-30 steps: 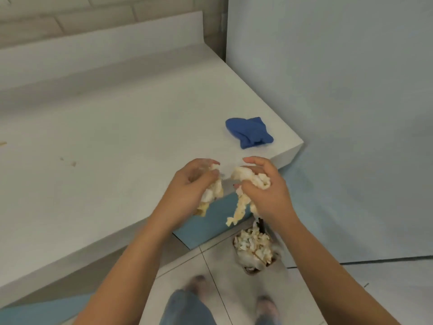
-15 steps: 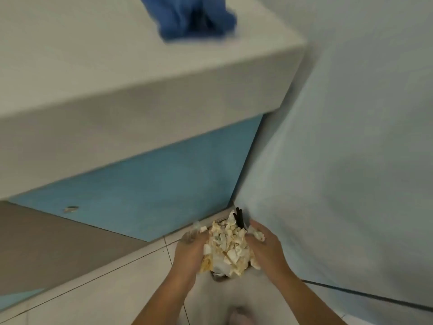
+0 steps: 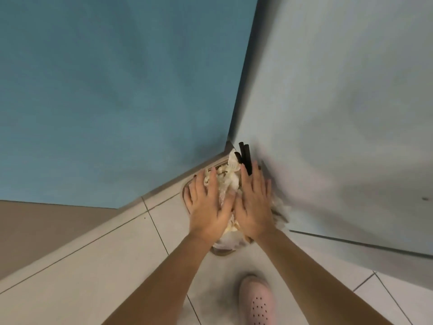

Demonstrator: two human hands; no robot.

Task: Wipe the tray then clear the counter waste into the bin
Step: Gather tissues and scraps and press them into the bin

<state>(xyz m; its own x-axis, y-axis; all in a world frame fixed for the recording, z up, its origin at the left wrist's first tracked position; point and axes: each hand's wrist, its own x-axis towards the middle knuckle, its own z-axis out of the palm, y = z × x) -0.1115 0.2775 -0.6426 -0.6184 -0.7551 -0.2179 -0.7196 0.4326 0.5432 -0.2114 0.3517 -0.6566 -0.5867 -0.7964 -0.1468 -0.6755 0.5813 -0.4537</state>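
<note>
On the tiled floor, my left hand and right hand press flat-fingered on the bin's waste.

Two hands are in view: one left hand and one right hand, with two bare forearms. There is one bin. It holds one heap of waste, its crumpled scraps too jumbled to count. At least two black sticks show, possibly three. One shoe appears.

Left grip, right grip newly flat
</note>
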